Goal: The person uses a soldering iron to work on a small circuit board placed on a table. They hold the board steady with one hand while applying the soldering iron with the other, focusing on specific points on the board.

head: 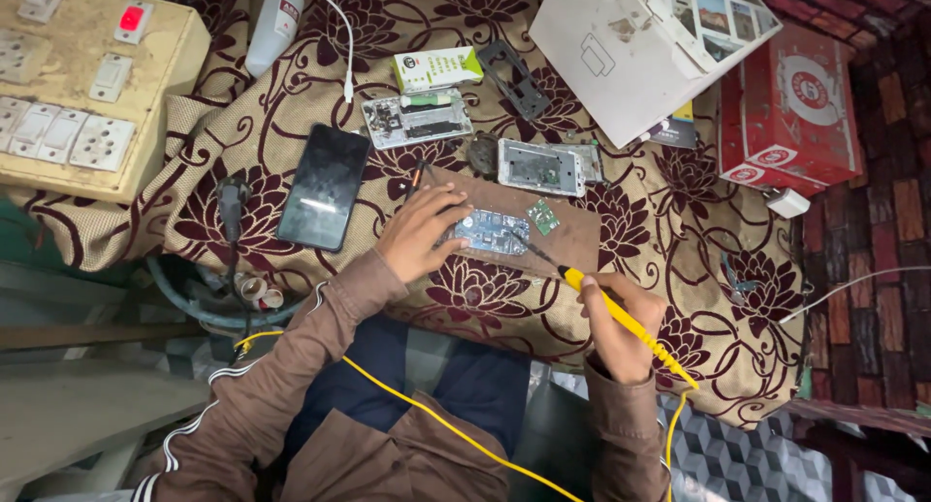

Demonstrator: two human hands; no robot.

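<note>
Both hands work at the middle of the frame. Left hand (419,232) lies palm down with fingers spread, pressing on the near edge of a small blue circuit board (490,231) that rests on a brown wooden block (572,238). Right hand (621,329) is closed around the yellow handle of a soldering iron (606,306), whose dark tip touches the board's right end; its yellow cord (436,420) trails down across the lap.

A small green circuit piece (543,217) sits just right of the board. A maroon-flowered cloth covers the desk (698,269). Left of the hand lies a black phone (324,186), screen up. Above centre sits a green and white oblong packet (437,69), with an opened phone chassis (417,118) just below it. At upper right a white cardboard box (621,46) leans beside a red carton with a round white label (790,104). A cream switchboard with a red switch (87,85) fills the upper left.
</note>
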